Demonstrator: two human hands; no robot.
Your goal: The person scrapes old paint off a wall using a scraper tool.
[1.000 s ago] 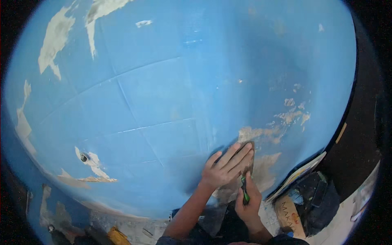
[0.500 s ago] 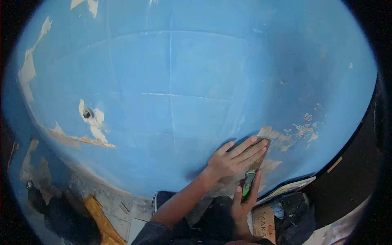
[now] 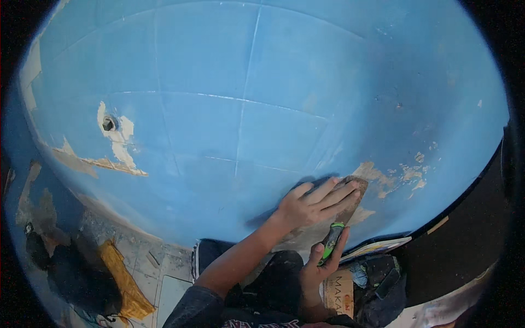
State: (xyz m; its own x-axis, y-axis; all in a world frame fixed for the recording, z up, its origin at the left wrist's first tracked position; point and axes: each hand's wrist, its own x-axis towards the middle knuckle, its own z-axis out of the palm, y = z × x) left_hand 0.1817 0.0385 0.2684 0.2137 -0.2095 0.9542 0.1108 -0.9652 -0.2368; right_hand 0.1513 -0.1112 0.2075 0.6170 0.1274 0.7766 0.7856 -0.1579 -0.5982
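Observation:
My right hand grips the black and green handle of a scraper, its fingers wrapped around it. The worn, brownish blade points up and to the right, against a blue painted wall. My left hand lies with fingers spread and stretched out, the fingertips resting on the blade near its far end. Around the blade, the paint is gone in a rough beige-grey bare patch. Part of the blade is hidden under my left fingers.
A pipe fitting sits in a chipped white patch on the left. A brown cloth-like piece lies on the tiled floor at lower left. Right of my knees are a cardboard box and a dark bag.
The view has shifted and turned slightly, so the wall's lines sit higher. The scraper and both hands stay near the same bare patch. My left fingers have spread slightly on the blade.

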